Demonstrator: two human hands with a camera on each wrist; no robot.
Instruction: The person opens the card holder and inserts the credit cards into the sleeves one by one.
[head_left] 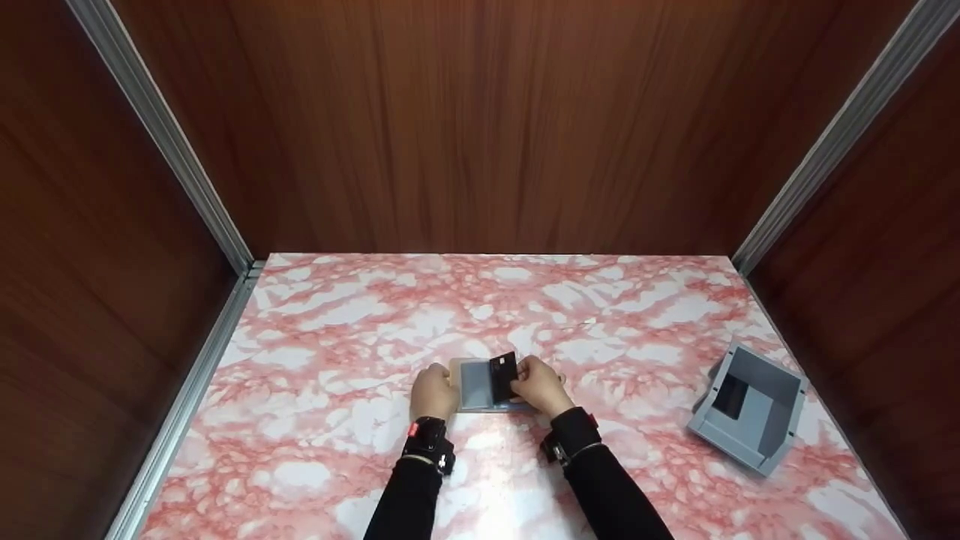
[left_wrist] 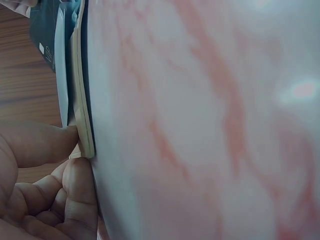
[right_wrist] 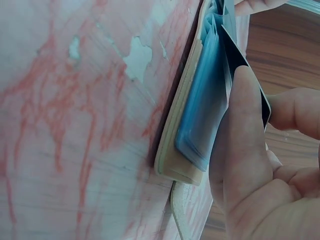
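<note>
An opened card holder (head_left: 475,385) with a beige cover and clear plastic sleeves (right_wrist: 199,125) lies on the table. My left hand (head_left: 433,393) pinches the left end of its cover between thumb and fingers. A black card (head_left: 503,377) with a small light chip mark stands tilted over the right half of the holder. My right hand (head_left: 543,385) pinches this card by its right side, thumb on one face and fingers on the other. In the right wrist view the card rises beside the stacked sleeves, and its lower edge is partly hidden by the thumb.
To the right stands a grey open bin (head_left: 771,386), turned at an angle, with a flat black piece (head_left: 730,396) inside. A pale strap (right_wrist: 179,210) sticks out from the holder's end. Brown wood-grain panels (head_left: 480,127) enclose the red-and-white marbled table (head_left: 337,450).
</note>
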